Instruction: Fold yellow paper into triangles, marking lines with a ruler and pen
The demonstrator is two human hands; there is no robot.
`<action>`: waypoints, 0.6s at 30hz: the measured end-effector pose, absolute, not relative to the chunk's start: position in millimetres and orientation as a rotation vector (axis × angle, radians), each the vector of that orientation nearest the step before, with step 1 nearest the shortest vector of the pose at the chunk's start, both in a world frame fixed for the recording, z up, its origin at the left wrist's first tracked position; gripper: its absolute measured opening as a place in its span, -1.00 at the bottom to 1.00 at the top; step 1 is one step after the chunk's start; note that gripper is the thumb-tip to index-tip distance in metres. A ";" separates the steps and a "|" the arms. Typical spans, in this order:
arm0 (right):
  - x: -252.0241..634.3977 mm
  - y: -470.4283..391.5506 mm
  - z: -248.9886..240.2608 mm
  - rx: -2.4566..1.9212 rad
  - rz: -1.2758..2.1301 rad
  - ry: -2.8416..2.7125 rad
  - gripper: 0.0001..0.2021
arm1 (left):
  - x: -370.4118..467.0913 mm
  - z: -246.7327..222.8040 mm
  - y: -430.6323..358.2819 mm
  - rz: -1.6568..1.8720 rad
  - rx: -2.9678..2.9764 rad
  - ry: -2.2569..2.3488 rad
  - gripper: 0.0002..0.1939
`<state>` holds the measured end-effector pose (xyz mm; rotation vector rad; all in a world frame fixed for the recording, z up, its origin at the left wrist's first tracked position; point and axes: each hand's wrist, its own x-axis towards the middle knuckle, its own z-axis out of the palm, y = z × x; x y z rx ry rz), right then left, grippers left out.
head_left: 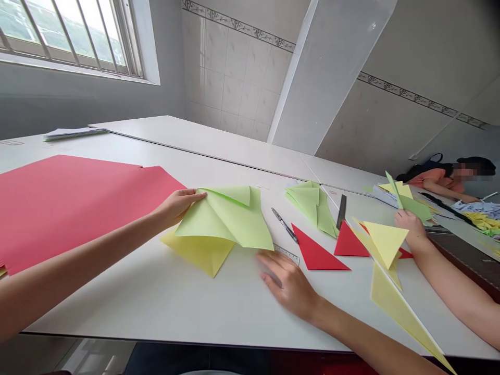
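A creased light green sheet of paper point(230, 221) is pinched at its upper left corner by my left hand point(182, 204). One flap is folded along its top, and the sheet rises slightly off the table. Under its lower edge lies a folded yellow paper point(209, 255). My right hand point(287, 284), slightly smeared by motion, is near the green sheet's lower right corner with fingers stretched out and thumb apart. A clear ruler point(287, 253) shows partly behind that hand. Just beyond lie a black pen point(284, 225) and a red paper triangle point(318, 250).
Large red sheets point(78, 208) cover the table's left side. Folded green papers point(310, 203) lie beyond the pen. Yellow triangles point(386, 239) and another red piece point(350, 242) lie right. A co-worker's hand point(410, 226) holds green paper there; another person point(441, 179) sits farther back.
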<state>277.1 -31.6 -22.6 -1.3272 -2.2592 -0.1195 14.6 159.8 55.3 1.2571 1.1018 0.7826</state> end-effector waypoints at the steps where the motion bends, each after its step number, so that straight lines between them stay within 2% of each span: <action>1: 282.6 -29.1 -23.3 -1.400 -0.105 -2.237 -0.52 | 8.9 57.4 158.8 0.807 1.252 1.100 -0.63; 4: 293.5 -22.8 -22.9 -1.536 -0.044 -2.225 -0.38 | -8.6 61.1 152.2 0.868 1.279 1.121 -0.48; 11: 300.9 -63.7 -38.7 -1.734 0.016 -2.167 -0.40 | -51.3 44.3 125.3 0.783 1.555 1.355 -0.26; 14: 306.0 -93.8 -48.6 -1.805 -0.051 -2.071 -0.36 | -58.6 32.1 114.7 0.727 1.734 1.441 -0.33; 18: 311.6 -121.4 -49.3 -1.913 0.038 -1.966 -0.43 | -52.4 22.6 107.5 0.683 1.986 1.565 -0.53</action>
